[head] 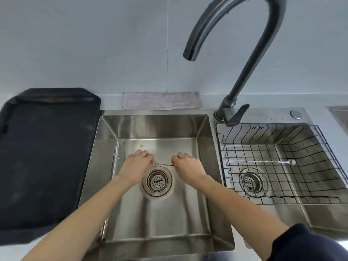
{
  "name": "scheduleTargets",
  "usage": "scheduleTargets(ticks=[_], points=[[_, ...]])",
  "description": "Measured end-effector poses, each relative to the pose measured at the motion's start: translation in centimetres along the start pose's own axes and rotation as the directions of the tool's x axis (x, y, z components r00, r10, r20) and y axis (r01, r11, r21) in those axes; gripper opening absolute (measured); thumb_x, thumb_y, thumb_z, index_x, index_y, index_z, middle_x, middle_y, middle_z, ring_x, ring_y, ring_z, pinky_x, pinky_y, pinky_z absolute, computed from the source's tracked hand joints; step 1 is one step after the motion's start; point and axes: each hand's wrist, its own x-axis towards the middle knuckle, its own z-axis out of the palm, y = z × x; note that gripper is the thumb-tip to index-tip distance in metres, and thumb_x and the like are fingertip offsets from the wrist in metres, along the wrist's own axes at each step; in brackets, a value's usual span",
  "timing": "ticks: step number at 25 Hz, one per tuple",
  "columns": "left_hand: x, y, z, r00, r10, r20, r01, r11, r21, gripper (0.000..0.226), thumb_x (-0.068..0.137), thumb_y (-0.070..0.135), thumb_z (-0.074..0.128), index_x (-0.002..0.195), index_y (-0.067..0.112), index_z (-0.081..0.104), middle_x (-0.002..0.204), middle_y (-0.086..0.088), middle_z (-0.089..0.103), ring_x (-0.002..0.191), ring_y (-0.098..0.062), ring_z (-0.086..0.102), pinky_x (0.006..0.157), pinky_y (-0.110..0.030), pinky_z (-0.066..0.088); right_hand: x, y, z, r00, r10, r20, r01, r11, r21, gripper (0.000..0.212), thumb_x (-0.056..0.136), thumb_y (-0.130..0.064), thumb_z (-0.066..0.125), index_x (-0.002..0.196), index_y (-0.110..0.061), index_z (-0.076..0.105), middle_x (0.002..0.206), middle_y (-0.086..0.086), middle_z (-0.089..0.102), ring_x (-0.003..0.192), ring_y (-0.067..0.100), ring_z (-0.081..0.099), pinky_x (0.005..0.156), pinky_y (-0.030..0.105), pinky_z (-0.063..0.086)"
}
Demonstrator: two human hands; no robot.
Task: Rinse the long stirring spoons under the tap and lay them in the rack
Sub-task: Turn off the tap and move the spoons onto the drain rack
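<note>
Both my hands are down in the left steel sink [105,166], just behind its drain [157,181]. My left hand [136,162] and my right hand [188,166] each grip one end of a long twisted stirring spoon [162,164], which lies level between them. Both ends of it are hidden in my fingers. A second long twisted spoon [261,162] lies across the black wire rack [320,140] set in the right sink. The dark curved tap [235,31] arches overhead, its spout [189,55] above the left sink. No water is running.
A black tray [43,157] covers the counter to the left of the sink. A folded pale cloth [162,100] lies on the ledge behind the sink. The tap lever [237,114] stands at the tap's base, between the two sinks. A round steel button [295,114] sits behind the rack.
</note>
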Motion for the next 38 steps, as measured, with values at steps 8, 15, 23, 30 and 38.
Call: scheduleTargets(ticks=[8,15,23,30,38], points=[[-2.4,4.6,-5.1,0.987,0.064,-0.147,-0.064,0.998,0.006,0.027,0.096,0.016,0.038,0.118,0.017,0.053,0.120,-0.002,0.055,0.115,-0.020,0.046,0.092,-0.033,0.042,-4.3,2.3,-4.5,0.968,0.000,-0.251,-0.014,0.999,-0.052,0.019,0.093,-0.007,0.047,0.108,-0.012,0.057,0.110,0.006,0.061,0.103,0.027,0.057,0.070,0.035,0.047],[-3.2,11.2,-6.2,0.969,0.121,-0.214,-0.118,0.993,0.025,0.031,0.096,0.014,0.036,0.122,0.019,0.051,0.121,-0.004,0.055,0.116,-0.022,0.049,0.092,-0.036,0.041,-9.3,7.3,-6.1,0.935,0.007,-0.355,-0.044,0.994,-0.098,0.017,0.091,-0.006,0.048,0.102,-0.013,0.059,0.102,0.003,0.062,0.096,0.024,0.057,0.060,0.031,0.041],[-0.5,21.3,-5.4,0.942,0.237,-0.238,-0.239,0.971,0.017,0.039,0.092,0.009,0.039,0.130,0.017,0.048,0.122,-0.004,0.056,0.114,-0.022,0.049,0.090,-0.036,0.043,-15.6,16.6,-7.3,0.910,0.099,-0.403,-0.153,0.983,-0.104,0.017,0.094,-0.010,0.047,0.104,-0.013,0.060,0.103,0.002,0.063,0.097,0.021,0.057,0.059,0.028,0.039],[2.8,28.7,-4.5,0.924,0.311,-0.224,-0.316,0.949,0.013,0.043,0.093,0.010,0.039,0.136,0.016,0.041,0.129,-0.002,0.054,0.118,-0.019,0.047,0.090,-0.033,0.046,-18.8,24.5,-7.2,0.890,0.202,-0.408,-0.253,0.965,-0.073,0.019,0.094,-0.010,0.047,0.107,-0.015,0.058,0.104,0.000,0.061,0.099,0.020,0.056,0.062,0.029,0.043],[6.0,31.6,-0.5,0.962,0.265,-0.071,-0.269,0.961,-0.066,0.044,0.093,0.010,0.037,0.136,0.015,0.040,0.130,-0.004,0.053,0.118,-0.021,0.047,0.094,-0.034,0.044,-18.0,29.4,-4.6,0.932,0.243,-0.268,-0.258,0.966,-0.024,0.018,0.094,-0.013,0.046,0.106,-0.017,0.059,0.108,-0.001,0.060,0.104,0.018,0.054,0.064,0.028,0.042]])
